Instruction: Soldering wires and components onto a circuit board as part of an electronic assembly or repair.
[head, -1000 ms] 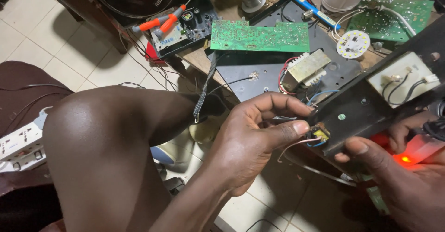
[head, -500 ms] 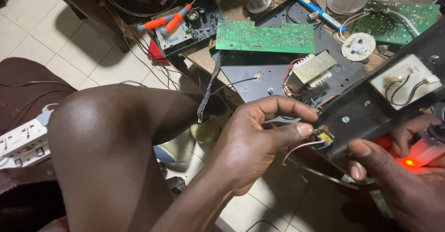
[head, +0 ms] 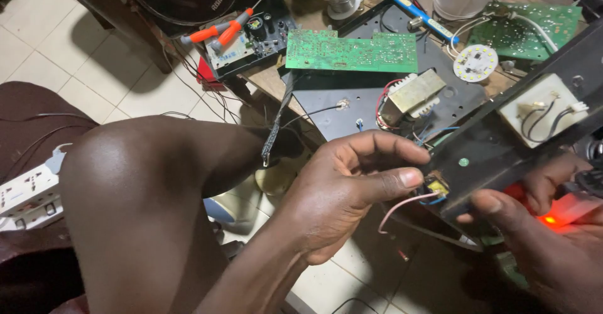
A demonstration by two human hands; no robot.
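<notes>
Since the earlier frame I see little shift. My left hand pinches the long black metal panel's lower end; its axis rises toward upper right. My right hand grips it from beneath.

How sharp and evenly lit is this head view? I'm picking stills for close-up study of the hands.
Head view: the left hand and green circuit board are sharp; the right hand sits in dimmer light at the frame edge, tinged by a red glowing light; the knee shows a soft sheen; the black panel is dark with little detail.
</notes>
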